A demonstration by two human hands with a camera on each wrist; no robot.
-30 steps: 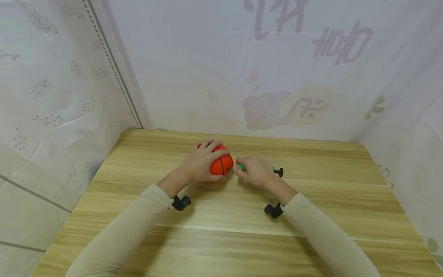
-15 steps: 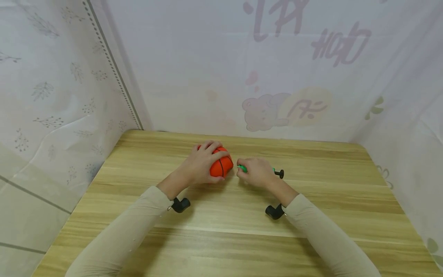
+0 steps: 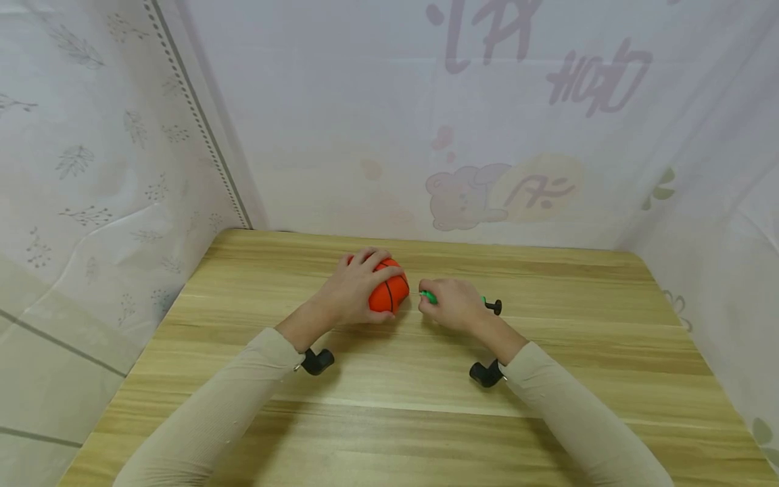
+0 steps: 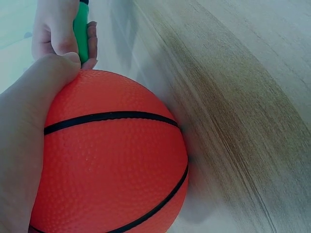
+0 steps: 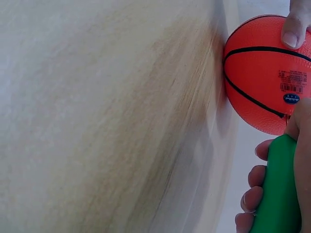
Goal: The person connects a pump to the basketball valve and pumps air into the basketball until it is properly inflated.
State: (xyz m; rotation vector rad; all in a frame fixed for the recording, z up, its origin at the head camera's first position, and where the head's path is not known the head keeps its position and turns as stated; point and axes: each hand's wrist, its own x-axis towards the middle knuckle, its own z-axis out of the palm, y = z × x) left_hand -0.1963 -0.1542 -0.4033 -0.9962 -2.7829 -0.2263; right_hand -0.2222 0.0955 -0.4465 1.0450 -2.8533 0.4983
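Observation:
My left hand grips a small orange basketball with black seams, fingers spread over its top and thumb on the near side. To its right, my right hand holds a green hand pump with fingers wrapped around the barrel. The pump's black handle sticks out behind that hand. A thin needle spans the short gap between pump and ball; whether its tip is inside the ball I cannot tell. Printed text and a blue logo face the pump in the right wrist view.
Everything lies on a wood-grain table. A patterned cloth hangs along the back and both sides. Black wrist mounts poke out from under both sleeves, close to the tabletop.
My right hand and the pump have shifted slightly right, widening the gap to the ball and showing more of the needle. The left hand and ball have stayed almost still.

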